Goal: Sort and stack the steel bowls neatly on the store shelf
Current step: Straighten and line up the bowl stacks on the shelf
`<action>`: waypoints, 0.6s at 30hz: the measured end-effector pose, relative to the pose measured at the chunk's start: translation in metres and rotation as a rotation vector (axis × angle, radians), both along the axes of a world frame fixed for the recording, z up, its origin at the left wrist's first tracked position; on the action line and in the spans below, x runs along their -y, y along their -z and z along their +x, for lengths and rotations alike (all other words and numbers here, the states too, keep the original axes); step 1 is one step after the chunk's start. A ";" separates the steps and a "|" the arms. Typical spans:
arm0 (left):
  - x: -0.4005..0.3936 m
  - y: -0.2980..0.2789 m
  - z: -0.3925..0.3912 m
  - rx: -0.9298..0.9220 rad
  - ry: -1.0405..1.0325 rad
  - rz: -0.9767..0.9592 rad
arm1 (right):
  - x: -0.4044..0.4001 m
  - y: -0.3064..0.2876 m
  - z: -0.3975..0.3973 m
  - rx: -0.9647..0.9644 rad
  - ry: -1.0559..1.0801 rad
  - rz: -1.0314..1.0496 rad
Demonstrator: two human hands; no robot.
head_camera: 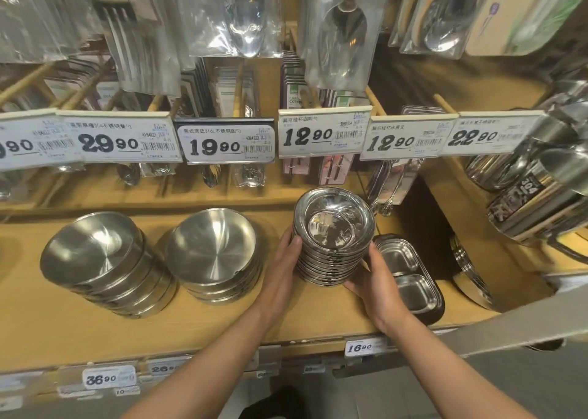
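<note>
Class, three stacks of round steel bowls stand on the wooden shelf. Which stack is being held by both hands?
The rightmost stack of small shiny bowls: the left hand and right hand grip its sides. The two stacks of larger bowls stand untouched.

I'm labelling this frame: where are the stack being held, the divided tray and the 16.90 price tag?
held bowl stack (331, 253): head view, stacked rims.
divided tray (410, 283): head view, near compartment.
16.90 price tag (361, 347): head view, printed face.
</note>
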State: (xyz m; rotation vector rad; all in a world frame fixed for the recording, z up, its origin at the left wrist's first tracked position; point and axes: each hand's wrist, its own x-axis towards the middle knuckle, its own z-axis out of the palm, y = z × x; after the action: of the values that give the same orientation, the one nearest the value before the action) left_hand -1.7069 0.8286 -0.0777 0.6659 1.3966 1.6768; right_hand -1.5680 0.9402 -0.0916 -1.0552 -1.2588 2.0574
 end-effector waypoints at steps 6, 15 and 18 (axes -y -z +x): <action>-0.004 0.001 -0.001 0.021 -0.015 -0.008 | -0.002 0.002 -0.001 0.029 0.011 -0.008; -0.005 0.005 -0.001 0.026 -0.039 -0.080 | -0.008 0.001 -0.004 0.079 0.034 -0.018; -0.004 0.005 -0.001 0.034 -0.025 -0.091 | -0.006 -0.002 -0.003 0.088 0.041 -0.023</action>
State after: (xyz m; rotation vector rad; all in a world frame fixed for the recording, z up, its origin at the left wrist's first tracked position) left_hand -1.7079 0.8326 -0.0822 0.5676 1.4532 1.6261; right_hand -1.5711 0.9465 -0.0898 -1.1840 -1.2474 2.0190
